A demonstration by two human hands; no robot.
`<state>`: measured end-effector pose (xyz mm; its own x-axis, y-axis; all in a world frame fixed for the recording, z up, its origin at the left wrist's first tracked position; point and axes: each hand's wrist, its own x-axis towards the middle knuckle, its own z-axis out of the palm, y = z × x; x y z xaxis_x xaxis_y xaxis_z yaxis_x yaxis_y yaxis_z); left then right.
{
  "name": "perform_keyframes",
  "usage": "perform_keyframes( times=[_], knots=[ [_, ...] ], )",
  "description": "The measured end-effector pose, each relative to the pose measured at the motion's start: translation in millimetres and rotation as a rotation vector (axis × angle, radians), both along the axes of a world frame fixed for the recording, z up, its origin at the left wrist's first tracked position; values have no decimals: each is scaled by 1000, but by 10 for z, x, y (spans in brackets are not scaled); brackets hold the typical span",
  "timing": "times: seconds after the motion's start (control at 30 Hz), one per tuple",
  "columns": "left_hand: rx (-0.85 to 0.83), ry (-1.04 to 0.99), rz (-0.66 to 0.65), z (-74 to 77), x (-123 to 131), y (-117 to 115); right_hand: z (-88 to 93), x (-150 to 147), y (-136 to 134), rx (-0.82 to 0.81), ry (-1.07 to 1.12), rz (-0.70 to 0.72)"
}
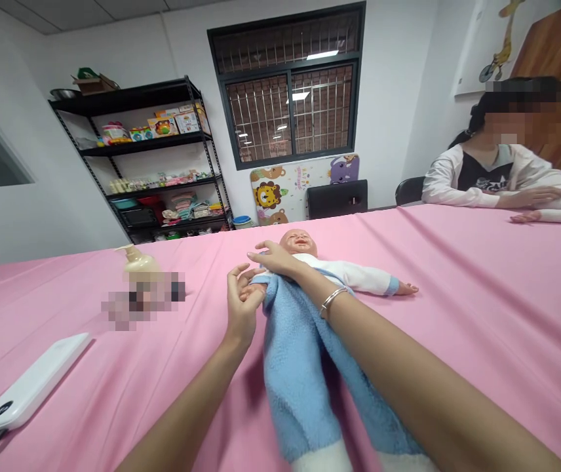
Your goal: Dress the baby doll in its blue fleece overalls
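Left hand (245, 294) at doll's (300, 242) blue sleeve (271, 286); power bank (39, 380), display (2, 410) illegible.

Fairly bright, even white light fills the room, and lamps show as glaring strips in the much darker window (288, 105). Soft shadows lie on the pink worktop (482, 295) beside and between the legs of the blue garment (295, 367), and along the cloth's creases. Wide-angle distortion tilts the shelving (147, 143) and stretches the nearer forearms (408, 354). The upper right corner of the view darkens. Small items on the shelving look soft; 2 mosaic patches hide a seated person's (462, 180) face and something toward the worktop's far left corner.
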<state>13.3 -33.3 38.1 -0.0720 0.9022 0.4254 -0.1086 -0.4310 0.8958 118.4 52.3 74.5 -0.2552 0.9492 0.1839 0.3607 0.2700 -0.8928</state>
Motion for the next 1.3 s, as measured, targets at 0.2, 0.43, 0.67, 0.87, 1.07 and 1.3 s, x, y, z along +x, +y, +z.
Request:
perform_keyframes(
  times=[0.2,0.43,0.67,0.87,1.07,1.3],
  knots=[
    [-80,-387,-138,247,-274,100,-188,241,101,72,-74,-172],
    [-561,-562,264,21,-650,458,-131,378,-78,225,-277,-159],
    [-444,253,652,-284,-815,660,124,961,-313,203,-279,-250],
    [-347,552,628,-331,-903,643,-428,1576,-509,81,-188,-259],
    [-200,1004,739,-255,-813,497,-760,1745,-682,20,-78,-122],
    [173,858,621,-258,-613,455,-738,1736,-686,-53,86,-94]
  ],
)
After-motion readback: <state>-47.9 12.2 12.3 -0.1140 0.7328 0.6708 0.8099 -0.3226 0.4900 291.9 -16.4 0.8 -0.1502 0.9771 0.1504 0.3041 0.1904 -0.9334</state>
